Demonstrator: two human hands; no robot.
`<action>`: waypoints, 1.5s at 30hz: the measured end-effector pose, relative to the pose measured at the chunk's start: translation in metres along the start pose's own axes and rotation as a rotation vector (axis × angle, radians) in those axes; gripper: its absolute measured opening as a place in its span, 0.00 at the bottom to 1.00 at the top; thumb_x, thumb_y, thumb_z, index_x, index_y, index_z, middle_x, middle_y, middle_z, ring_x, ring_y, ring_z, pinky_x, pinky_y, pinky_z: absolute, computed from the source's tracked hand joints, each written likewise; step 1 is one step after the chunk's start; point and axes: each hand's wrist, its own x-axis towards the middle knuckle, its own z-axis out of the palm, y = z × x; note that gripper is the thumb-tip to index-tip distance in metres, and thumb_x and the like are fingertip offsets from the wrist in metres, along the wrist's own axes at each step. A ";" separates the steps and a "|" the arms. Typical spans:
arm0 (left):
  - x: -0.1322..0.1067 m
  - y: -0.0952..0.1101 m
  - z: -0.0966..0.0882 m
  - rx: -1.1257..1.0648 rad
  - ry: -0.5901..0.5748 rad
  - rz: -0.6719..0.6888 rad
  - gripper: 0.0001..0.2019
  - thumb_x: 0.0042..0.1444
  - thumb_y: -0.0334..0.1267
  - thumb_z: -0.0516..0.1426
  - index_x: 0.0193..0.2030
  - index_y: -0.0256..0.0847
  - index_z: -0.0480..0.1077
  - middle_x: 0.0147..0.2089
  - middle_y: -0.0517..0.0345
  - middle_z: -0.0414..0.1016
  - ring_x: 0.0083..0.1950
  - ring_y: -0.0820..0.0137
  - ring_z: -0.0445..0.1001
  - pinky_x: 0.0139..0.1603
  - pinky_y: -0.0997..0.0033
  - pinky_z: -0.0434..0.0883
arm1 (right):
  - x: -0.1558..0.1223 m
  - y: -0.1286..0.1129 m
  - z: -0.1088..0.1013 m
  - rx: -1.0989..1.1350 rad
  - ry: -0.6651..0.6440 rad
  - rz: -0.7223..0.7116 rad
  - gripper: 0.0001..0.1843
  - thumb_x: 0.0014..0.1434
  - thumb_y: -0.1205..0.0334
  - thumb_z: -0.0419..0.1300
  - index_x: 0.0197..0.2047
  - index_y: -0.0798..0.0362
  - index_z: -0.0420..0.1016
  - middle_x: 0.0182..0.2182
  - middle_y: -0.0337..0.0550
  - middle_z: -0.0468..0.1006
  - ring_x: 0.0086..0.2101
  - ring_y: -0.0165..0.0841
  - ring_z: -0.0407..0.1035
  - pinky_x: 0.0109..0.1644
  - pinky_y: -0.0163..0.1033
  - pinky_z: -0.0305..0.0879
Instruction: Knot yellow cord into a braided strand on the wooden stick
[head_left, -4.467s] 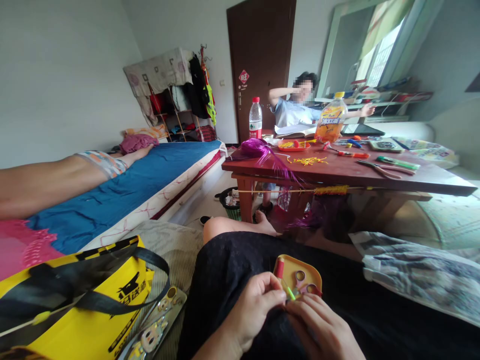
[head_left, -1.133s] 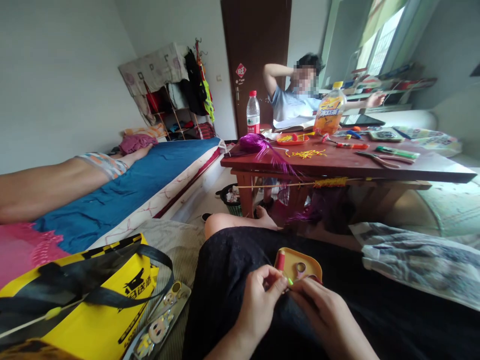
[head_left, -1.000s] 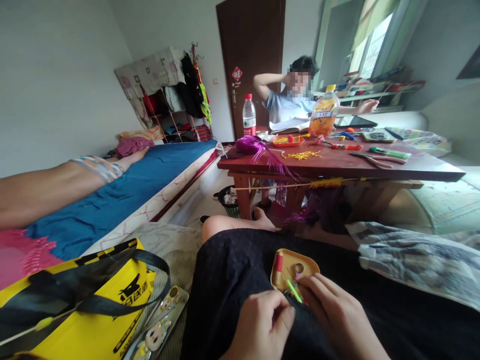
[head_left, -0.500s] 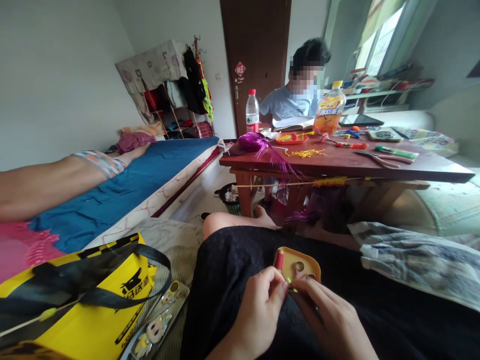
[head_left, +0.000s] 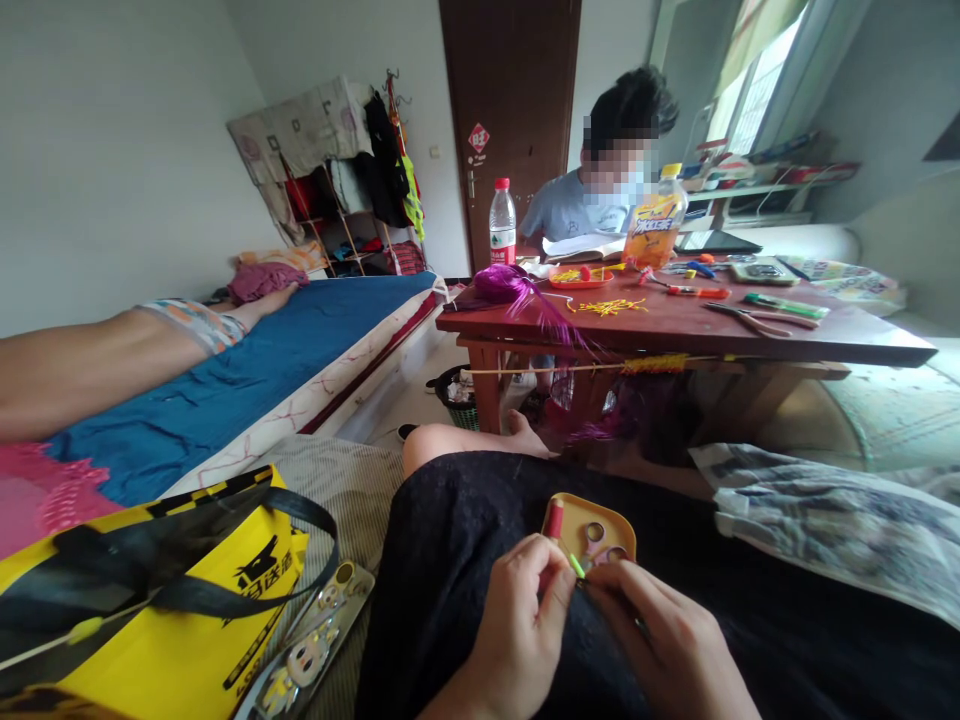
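Over my lap, my left hand [head_left: 525, 615] and my right hand [head_left: 664, 625] meet fingertip to fingertip. Between them is a small bright yellow-green piece [head_left: 576, 566], thin and short, pinched at my left thumb and forefinger. The right fingers close at its lower end; whether they grip it or something finer is hidden. Just beyond the fingertips, a shallow yellow tray [head_left: 628, 520] rests on the black cloth [head_left: 465, 520] over my legs. Inside the tray lie small scissors [head_left: 595, 534] with pink handles and a red cylinder [head_left: 554, 519] like a thread spool.
A yellow bag [head_left: 187, 610] and a phone in a decorated case [head_left: 304, 660] lie at left. Ahead, a red-brown table [head_left: 675, 325] bears pliers [head_left: 750, 318], purple strands [head_left: 510, 285], yellow bits [head_left: 611, 307] and bottles. One person sits behind it; another lies on the bed [head_left: 330, 320].
The yellow-green piece now stands up more plainly between the fingertips. My hands have barely shifted, and the whole view has moved slightly left.
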 end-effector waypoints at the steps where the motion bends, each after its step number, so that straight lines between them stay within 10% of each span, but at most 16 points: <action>1: 0.000 0.000 -0.001 -0.028 -0.008 -0.023 0.11 0.60 0.39 0.47 0.27 0.39 0.61 0.28 0.59 0.66 0.31 0.73 0.64 0.34 0.77 0.60 | 0.000 0.000 0.000 0.016 -0.011 0.010 0.12 0.61 0.59 0.48 0.29 0.51 0.67 0.24 0.40 0.72 0.25 0.29 0.68 0.29 0.29 0.65; 15: 0.007 0.003 -0.002 -0.119 -0.098 -0.188 0.16 0.58 0.45 0.47 0.25 0.38 0.61 0.23 0.63 0.60 0.27 0.75 0.59 0.29 0.77 0.56 | 0.009 -0.001 -0.002 -0.254 0.160 -0.348 0.12 0.62 0.64 0.48 0.31 0.53 0.70 0.23 0.40 0.74 0.25 0.29 0.72 0.31 0.29 0.69; 23: 0.009 -0.004 -0.004 -0.322 -0.157 -0.282 0.15 0.55 0.45 0.51 0.24 0.37 0.61 0.23 0.64 0.57 0.27 0.75 0.55 0.29 0.77 0.55 | 0.001 0.004 -0.004 -0.070 -0.075 -0.091 0.10 0.61 0.61 0.49 0.35 0.51 0.70 0.28 0.42 0.76 0.28 0.30 0.72 0.32 0.29 0.69; 36: 0.008 0.000 -0.006 -0.408 -0.215 -0.279 0.17 0.49 0.46 0.56 0.18 0.36 0.61 0.20 0.64 0.56 0.24 0.76 0.53 0.25 0.76 0.52 | 0.002 0.004 -0.007 -0.111 -0.128 -0.198 0.15 0.64 0.60 0.45 0.29 0.52 0.68 0.21 0.39 0.71 0.21 0.27 0.67 0.25 0.28 0.62; 45: 0.006 -0.010 -0.012 -0.441 -0.284 -0.349 0.16 0.54 0.48 0.52 0.26 0.36 0.64 0.22 0.65 0.55 0.25 0.77 0.51 0.26 0.77 0.52 | 0.011 -0.004 -0.013 0.141 -0.292 0.081 0.10 0.60 0.62 0.49 0.31 0.53 0.67 0.25 0.39 0.72 0.25 0.28 0.68 0.30 0.29 0.64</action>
